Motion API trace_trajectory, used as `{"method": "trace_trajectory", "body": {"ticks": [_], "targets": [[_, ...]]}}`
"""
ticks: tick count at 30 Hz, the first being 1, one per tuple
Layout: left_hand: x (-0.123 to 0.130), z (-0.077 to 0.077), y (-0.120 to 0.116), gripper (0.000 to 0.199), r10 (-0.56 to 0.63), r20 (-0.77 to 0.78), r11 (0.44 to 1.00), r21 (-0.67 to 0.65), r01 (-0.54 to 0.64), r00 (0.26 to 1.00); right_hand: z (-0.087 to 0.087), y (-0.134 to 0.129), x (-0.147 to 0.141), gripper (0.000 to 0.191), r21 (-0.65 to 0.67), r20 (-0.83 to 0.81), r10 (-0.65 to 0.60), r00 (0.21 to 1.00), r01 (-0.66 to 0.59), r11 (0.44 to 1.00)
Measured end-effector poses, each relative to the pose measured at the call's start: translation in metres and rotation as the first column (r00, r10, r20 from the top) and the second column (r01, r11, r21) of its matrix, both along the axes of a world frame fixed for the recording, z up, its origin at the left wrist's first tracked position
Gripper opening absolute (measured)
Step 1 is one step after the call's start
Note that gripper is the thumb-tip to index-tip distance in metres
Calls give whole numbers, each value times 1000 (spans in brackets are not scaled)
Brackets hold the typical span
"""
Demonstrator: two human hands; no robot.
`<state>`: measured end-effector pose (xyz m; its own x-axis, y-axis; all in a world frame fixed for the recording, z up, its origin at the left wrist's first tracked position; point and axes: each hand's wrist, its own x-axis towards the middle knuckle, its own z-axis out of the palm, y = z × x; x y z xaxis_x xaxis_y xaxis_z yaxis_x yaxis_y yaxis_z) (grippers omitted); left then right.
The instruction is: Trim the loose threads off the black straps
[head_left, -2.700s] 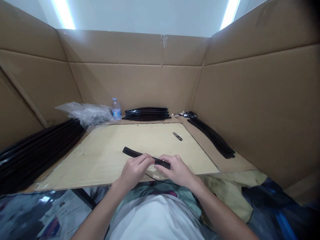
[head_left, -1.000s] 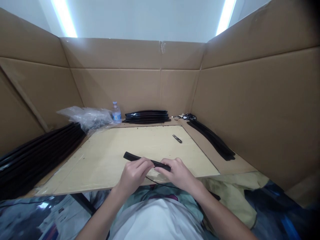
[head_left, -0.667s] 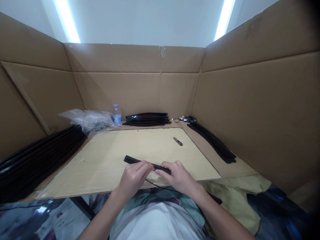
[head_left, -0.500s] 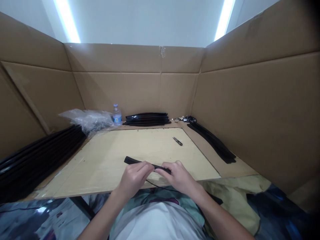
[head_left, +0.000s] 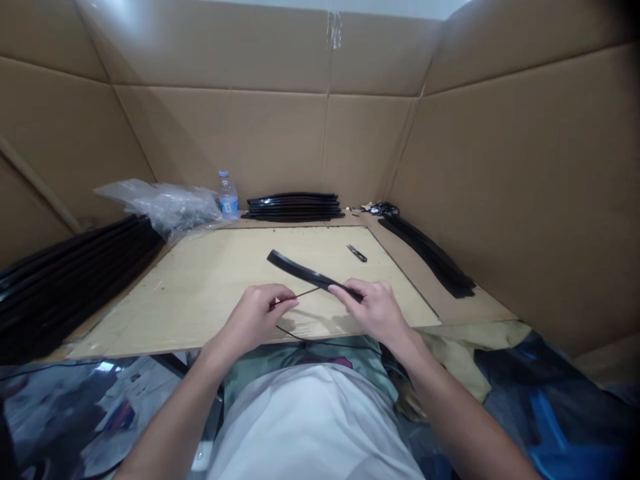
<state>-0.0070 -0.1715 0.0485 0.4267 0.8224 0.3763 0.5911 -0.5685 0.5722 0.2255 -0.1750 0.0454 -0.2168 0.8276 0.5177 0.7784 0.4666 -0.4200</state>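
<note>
My right hand (head_left: 373, 308) grips the near end of a black curved strip (head_left: 305, 271), which slants up to the left above the board. Between the thumb and fingers of my left hand (head_left: 265, 307) is a thin dark cord (head_left: 307, 292). It runs taut from that pinch to the strip beside my right thumb. More of the cord droops below my left hand and over my lap. On the board beyond my right hand lies a pair of small thread snips (head_left: 357, 253), touched by neither hand.
Black strips are stacked at the left (head_left: 75, 273), at the back (head_left: 295, 207) and along the right (head_left: 430, 257). A clear plastic bag (head_left: 170, 207) and a water bottle (head_left: 229, 197) stand at the back left. Cardboard walls (head_left: 270, 127) enclose the pale board (head_left: 200, 267).
My left hand has left the strip and moved left, drawing the cord out from it. My right hand still holds the strip, now raised. The view has tilted downward.
</note>
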Motion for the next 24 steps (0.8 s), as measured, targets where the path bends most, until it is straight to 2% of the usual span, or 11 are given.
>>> {"method": "trace_trajectory", "body": {"ticks": [1, 3, 5, 6, 7, 9, 12, 16, 19, 21, 24], "targets": [[-2, 3, 0, 28, -64, -13, 987, -146, 61, 998, -1, 2, 3, 41, 27, 14, -32, 999, 32, 999], [-7, 8, -1, 34, -217, 31, 888, -408, 211, 976, -3, 5, 6, 42, 69, 59, -81, 995, 77, 995], [-11, 11, -2, 35, -252, 142, 787, -545, 288, 957, -7, 6, 7, 41, 80, 122, -92, 988, 82, 993], [-14, 11, -1, 35, -226, 202, 768, -565, 302, 953, -8, 6, 7, 40, 71, 159, -77, 984, 67, 995], [-16, 11, -1, 34, -182, 256, 773, -560, 299, 949, -9, 6, 6, 40, 55, 198, -50, 979, 40, 998], [-21, 10, 1, 34, -90, 324, 827, -503, 252, 942, -11, 4, 3, 39, 13, 263, 34, 964, -39, 999], [-28, 9, 7, 33, 13, 314, 913, -391, 117, 949, -9, 1, 0, 40, -51, 304, 159, 939, -151, 987], [-38, 10, 14, 28, 28, 263, 969, -244, 39, 964, -4, -3, 1, 41, -91, 294, 213, 932, -194, 977], [-44, 10, 17, 27, 20, 277, 989, -149, 22, 961, -1, -5, 3, 40, -87, 287, 225, 931, -208, 974], [-45, 9, 18, 28, 12, 292, 989, -142, 31, 956, 0, -6, 2, 39, -74, 291, 228, 929, -216, 974], [-42, 4, 19, 27, 81, 329, 966, -257, 7, 941, 0, -8, 0, 38, -51, 290, 208, 934, -202, 978]]}}
